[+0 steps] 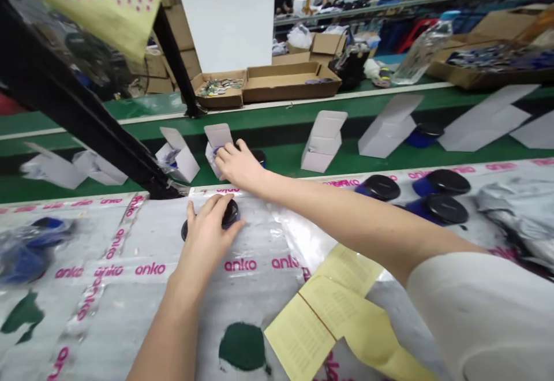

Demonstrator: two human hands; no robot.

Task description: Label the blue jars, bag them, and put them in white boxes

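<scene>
My left hand lies over a dark round-lidded jar on the covered table, its fingers curled round it; part of another dark lid shows at its left side. Farther forward, my right hand is at an open white box on the green belt, fingertips at the box's opening. Something bluish in clear plastic shows there, partly hidden by the fingers. Just right of that hand stands another dark-lidded jar, half hidden behind the wrist.
More open white boxes line the green belt. Blue jars with black lids stand at the right. Yellow printed sheets lie in front. A black post slants across the left. Cardboard trays sit behind the belt.
</scene>
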